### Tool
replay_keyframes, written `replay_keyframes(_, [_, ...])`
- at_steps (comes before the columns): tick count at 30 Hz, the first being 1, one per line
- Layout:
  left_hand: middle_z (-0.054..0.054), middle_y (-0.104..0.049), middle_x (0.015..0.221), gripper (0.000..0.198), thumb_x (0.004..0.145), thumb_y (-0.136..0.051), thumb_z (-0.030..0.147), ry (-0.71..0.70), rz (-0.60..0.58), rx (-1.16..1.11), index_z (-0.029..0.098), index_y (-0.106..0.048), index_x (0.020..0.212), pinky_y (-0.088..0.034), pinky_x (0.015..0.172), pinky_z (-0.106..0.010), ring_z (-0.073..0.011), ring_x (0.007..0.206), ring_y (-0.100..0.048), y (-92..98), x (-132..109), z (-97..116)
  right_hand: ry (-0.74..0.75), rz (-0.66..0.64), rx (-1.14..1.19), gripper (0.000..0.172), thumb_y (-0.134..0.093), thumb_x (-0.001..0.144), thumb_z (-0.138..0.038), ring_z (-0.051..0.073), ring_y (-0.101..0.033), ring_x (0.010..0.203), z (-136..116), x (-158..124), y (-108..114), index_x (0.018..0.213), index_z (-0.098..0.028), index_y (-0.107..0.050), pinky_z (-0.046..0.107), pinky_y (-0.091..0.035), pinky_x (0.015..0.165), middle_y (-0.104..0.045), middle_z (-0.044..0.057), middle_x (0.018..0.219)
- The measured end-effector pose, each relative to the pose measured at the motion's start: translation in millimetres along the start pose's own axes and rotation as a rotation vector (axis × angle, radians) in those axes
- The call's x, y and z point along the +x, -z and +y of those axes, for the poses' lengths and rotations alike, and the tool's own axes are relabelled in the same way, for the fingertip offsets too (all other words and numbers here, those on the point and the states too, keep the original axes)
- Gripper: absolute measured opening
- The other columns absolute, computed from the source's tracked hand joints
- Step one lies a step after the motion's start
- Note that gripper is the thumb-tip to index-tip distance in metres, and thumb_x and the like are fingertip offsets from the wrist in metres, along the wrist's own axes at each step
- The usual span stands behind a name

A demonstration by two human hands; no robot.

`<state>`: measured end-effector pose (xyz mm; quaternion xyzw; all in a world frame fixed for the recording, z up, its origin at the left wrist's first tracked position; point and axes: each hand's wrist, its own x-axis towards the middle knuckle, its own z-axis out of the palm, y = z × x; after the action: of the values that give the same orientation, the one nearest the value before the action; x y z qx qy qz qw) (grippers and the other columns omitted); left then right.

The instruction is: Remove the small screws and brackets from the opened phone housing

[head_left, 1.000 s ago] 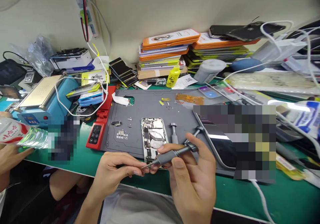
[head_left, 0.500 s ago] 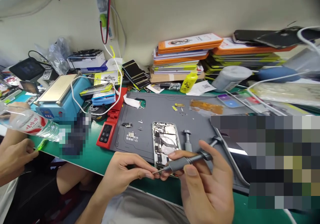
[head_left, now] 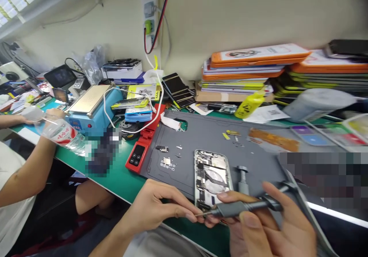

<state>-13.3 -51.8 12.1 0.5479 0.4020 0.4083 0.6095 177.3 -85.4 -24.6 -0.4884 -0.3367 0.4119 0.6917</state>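
My right hand [head_left: 267, 218] is wrapped round a grey screwdriver [head_left: 238, 209], its thin tip pointing left. At that tip, the thumb and fingers of my left hand [head_left: 163, 207] are pinched together; anything between them is too small to make out. Just behind my hands an opened phone [head_left: 212, 176] lies on the grey mat [head_left: 184, 157], its inner parts showing and its near end partly covered by my fingers. A second grey screwdriver [head_left: 243, 178] rests on the mat right of the phone. Small metal parts [head_left: 166, 161] lie to the left.
A red device [head_left: 137, 157] borders the mat's left side. Beyond it are a blue machine [head_left: 92, 111] and a bottle [head_left: 67, 134]. Another person's arm [head_left: 31, 172] is at far left. Stacked boxes [head_left: 244, 69] and a yellow bottle [head_left: 249, 104] stand behind the mat.
The view has swung left, so the bench items appear further right. My hands keep the same hold at the screwdriver tip. The other person's arm at left has moved back toward the bench.
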Motion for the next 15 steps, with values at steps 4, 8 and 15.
replay_keyframes(4, [-0.008, -0.091, 0.093, 0.021, 0.093, -0.095, 0.048, -0.009, -0.04, 0.019, 0.028, -0.096, 0.099, -0.068, 0.079, -0.031, -0.0266, 0.085, -0.087, 3.1, 1.1, -1.1, -0.01, -0.095, 0.043, 0.048, -0.069, 0.11, -0.041, 0.019, -0.075, 0.061, -4.1, 3.1, 0.9, 0.156, -0.036, -0.057, 0.035, -0.066, 0.055, -0.081, 0.006, 0.101])
replay_keyframes(8, [-0.006, -0.091, 0.096, 0.014, 0.1, -0.089, 0.041, -0.004, -0.025, 0.112, 0.028, -0.096, 0.102, -0.065, 0.082, -0.029, -0.0236, 0.088, -0.085, 3.9, 5.3, -2.6, -0.002, -0.082, 0.067, 0.041, -0.059, 0.116, -0.038, 0.015, -0.068, 0.052, -12.2, 7.5, -5.1, 0.157, -0.036, -0.056, 0.031, -0.064, 0.052, -0.08, 0.004, 0.099])
replay_keyframes(15, [0.0, -0.072, 0.063, 0.045, 0.109, -0.071, 0.064, 0.078, 0.126, -0.036, 0.02, -0.076, 0.1, -0.049, 0.058, -0.022, -0.014, 0.059, -0.064, 6.6, 6.0, -11.1, 0.652, 0.027, -0.395, 0.05, -0.069, 0.107, -0.018, 0.022, -0.081, 0.082, -14.0, 17.3, 3.4, 0.154, -0.031, -0.06, 0.033, -0.068, 0.064, -0.082, 0.005, 0.097])
